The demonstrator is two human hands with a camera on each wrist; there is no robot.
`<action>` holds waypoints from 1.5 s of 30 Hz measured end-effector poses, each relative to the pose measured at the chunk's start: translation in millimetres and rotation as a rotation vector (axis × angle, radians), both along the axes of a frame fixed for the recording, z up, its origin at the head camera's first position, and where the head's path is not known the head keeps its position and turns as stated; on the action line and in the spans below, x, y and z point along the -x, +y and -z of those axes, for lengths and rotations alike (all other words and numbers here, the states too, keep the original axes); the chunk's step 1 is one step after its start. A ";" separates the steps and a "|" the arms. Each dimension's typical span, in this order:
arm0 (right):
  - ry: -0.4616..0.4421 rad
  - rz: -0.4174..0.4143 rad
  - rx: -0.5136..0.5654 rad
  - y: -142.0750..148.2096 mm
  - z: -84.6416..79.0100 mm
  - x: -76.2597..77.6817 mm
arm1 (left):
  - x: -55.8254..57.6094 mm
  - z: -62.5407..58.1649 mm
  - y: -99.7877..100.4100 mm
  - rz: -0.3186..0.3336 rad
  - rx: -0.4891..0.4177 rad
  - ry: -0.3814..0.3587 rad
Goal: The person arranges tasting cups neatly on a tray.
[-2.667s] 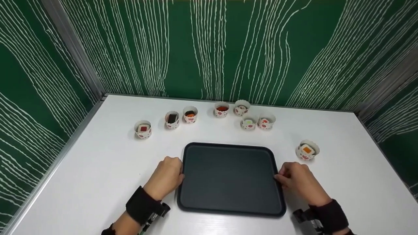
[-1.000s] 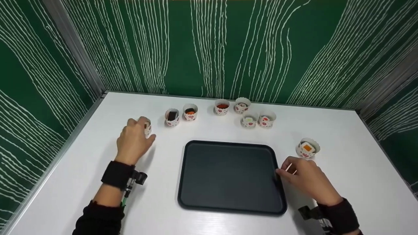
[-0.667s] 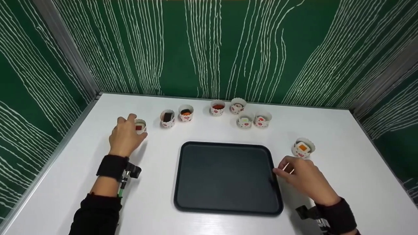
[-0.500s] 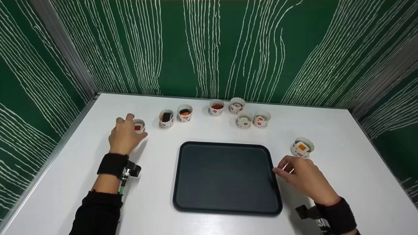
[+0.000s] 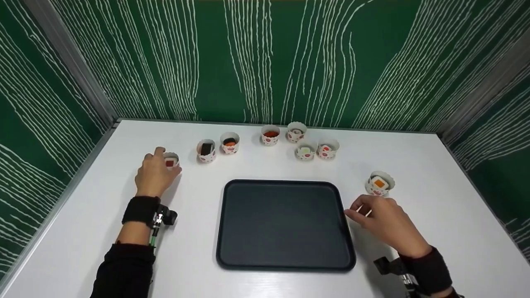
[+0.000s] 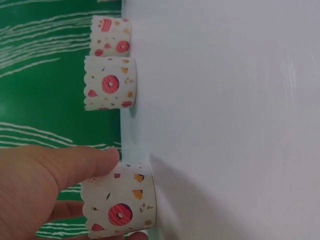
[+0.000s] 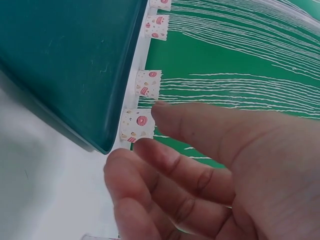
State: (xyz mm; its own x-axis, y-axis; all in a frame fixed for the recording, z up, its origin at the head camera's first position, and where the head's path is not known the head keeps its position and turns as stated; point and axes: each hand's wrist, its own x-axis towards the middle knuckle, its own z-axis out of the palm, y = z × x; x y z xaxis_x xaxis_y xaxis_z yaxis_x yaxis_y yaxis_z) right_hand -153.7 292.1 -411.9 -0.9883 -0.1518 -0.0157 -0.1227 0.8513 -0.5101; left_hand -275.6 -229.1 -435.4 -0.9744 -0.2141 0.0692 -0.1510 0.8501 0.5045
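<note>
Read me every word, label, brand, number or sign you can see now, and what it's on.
No readable text.
White scalloped paper cups: printed pictures only, including pink doughnuts.
Dark rectangular plastic-looking tray: no lettering visible.
Black left-wrist camera: any marks too small to read.

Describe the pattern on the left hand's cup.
White cup, pink doughnut and orange prints; best in left wrist view.

Soft shadows, faint glare on table (image 5: 265,283)
</note>
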 end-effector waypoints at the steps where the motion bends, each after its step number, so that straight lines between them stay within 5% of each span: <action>1: -0.001 0.000 -0.002 0.0 -0.3 0.1 | 0.8 0.2 -0.8 -0.001 -0.006 -0.004; 14: -0.013 0.005 0.017 -1.5 -0.7 -0.8 | 3.2 6.3 -7.2 0.007 -0.056 0.048; 32: -0.012 0.001 0.014 -2.9 -3.9 -0.1 | -24.6 -2.1 3.0 0.064 -0.040 0.078; 45: 0.064 -0.007 -0.003 0.1 -6.9 -3.5 | -42.7 -20.2 29.2 0.149 -0.055 0.149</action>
State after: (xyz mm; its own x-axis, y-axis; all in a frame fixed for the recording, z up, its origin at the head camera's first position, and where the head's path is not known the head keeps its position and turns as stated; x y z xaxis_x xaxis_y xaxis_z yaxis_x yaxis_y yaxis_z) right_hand -150.2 292.1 -405.0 -0.9861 -0.1591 0.0475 -0.1615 0.8518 -0.4984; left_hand -232.9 -199.9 -415.1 -0.9754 -0.0755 0.2072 0.0545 0.8277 0.5584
